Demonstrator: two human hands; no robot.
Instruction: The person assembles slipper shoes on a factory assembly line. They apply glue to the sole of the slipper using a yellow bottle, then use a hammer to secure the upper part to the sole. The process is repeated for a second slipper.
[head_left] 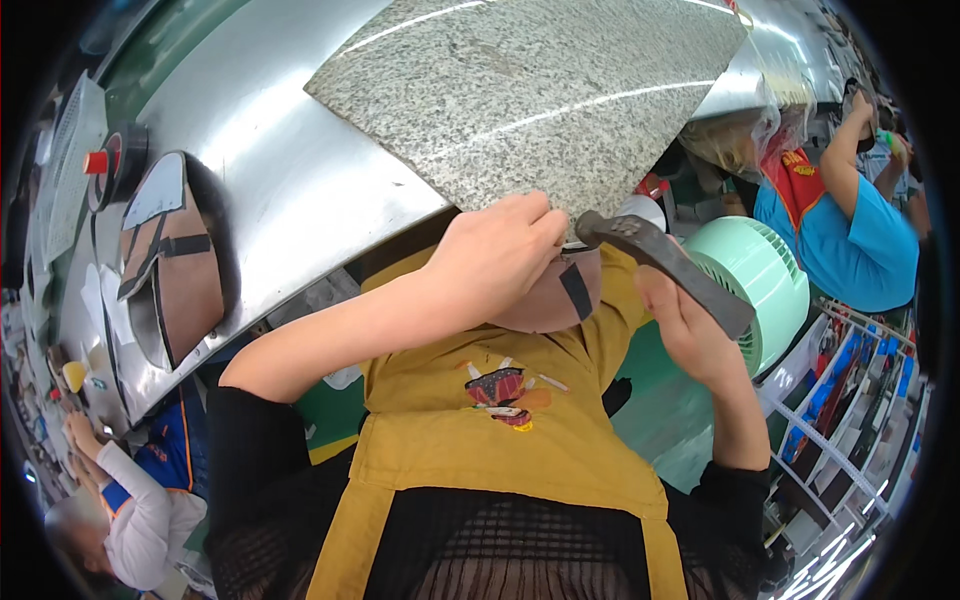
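Note:
My left hand [500,255] is closed over the top edge of a pinkish-brown bag piece [540,308] with a black strip on it. That piece hangs at the near corner of a speckled granite slab [540,90], and the fingers rest beside the stone. In my right hand [690,335] is a dark metal hammer [670,258], gripped with the fingers wrapped round it. Its round face points left, close to my left fingertips and just off the slab's corner. The handle is mostly hidden by the hand.
Another brown bag piece [185,270] lies on the shiny metal table [290,200] to the left, near a roll of dark tape [125,165]. On the right stand a mint-green fan [765,280] and a wire rack [840,440]. People work at both sides.

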